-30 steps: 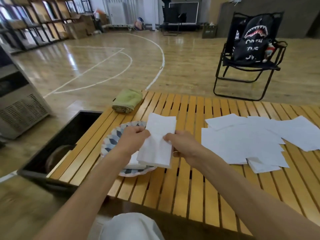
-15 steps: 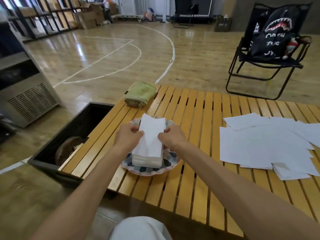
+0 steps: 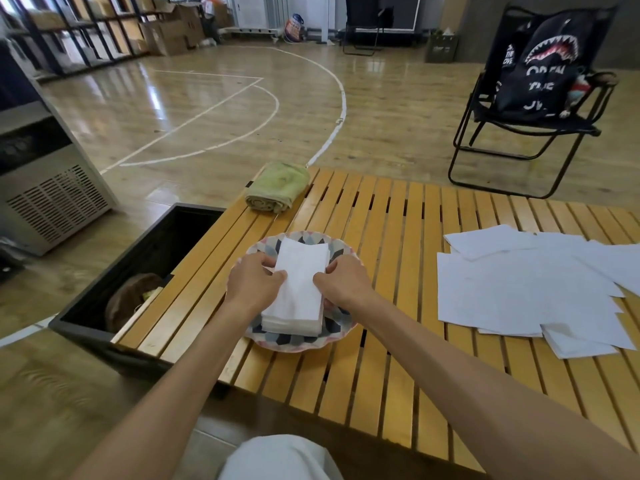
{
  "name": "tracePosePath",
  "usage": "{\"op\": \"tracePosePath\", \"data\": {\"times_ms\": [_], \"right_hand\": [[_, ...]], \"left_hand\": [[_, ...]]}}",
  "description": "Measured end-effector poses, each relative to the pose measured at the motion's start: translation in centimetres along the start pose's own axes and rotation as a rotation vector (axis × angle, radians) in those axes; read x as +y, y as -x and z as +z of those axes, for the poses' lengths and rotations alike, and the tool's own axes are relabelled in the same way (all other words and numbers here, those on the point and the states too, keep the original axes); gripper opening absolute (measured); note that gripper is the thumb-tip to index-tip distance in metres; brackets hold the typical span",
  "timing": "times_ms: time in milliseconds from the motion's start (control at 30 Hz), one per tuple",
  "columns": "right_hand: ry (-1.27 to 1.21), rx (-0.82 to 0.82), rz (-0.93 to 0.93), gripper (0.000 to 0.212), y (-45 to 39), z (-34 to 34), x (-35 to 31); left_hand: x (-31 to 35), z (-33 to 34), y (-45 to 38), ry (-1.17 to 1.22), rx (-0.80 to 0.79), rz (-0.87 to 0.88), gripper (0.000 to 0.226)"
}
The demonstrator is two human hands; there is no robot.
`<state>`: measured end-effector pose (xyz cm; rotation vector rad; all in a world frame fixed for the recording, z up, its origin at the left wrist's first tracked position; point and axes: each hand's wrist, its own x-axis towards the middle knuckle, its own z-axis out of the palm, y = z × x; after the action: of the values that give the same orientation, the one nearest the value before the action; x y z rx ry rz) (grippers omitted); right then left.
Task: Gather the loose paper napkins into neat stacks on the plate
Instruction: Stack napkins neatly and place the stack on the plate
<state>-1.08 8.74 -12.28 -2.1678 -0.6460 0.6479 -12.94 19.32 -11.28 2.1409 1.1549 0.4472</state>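
On the slatted wooden surface [image 3: 391,258], head view: a patterned plate [image 3: 298,341] carries one stack of folded paper napkins [image 3: 298,299], its edges roughly aligned. The left hand [image 3: 254,280] and the right hand [image 3: 343,280] close in on the long sides of the stack, fingers curled against its top sheets, so both hands are narrowed on the stack and press it square rather than lift it. To the right, well apart from the plate, loose napkins [image 3: 526,289] lie unfolded and overlapping in a wide spread that runs off the frame edge. A rolled green cloth [image 3: 277,187] rests at the far left corner, and a dark bin [image 3: 145,271] stands just beside the left edge. By judgement, the task is partly done: one stack is formed, while the loose spread, seemingly the larger share, remains to be gathered.
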Motion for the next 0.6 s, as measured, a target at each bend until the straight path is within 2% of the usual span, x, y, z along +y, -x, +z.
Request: {"op": "tracePosePath", "data": {"times_ms": [133,233,333,500,600], "right_hand": [[-0.077,0.104,0.009,0.018,0.2,0.4,0.3],[-0.285,0.076,0.076,0.041,1.0,1.3,-0.1],[-0.385,0.038,0.052,0.049,1.9,2.9,-0.6],[-0.396,0.07,-0.002,0.059,2.5,4.5,-0.9],[-0.391,0.069,0.002,0.056,2.5,4.2,-0.8]], "left_hand": [[-0.6,0.2,0.0,0.047,-0.027,0.027,0.033],[-0.6,0.6,0.2,0.205,-0.184,-0.039,0.042],[-0.6,1.2,0.8,0.319,-0.256,-0.068,0.05],[-0.7,1.4,1.3,0.387,-0.271,-0.009,0.046],[-0.7,1.2,1.4,0.369,-0.289,0.046,0.047]]}}
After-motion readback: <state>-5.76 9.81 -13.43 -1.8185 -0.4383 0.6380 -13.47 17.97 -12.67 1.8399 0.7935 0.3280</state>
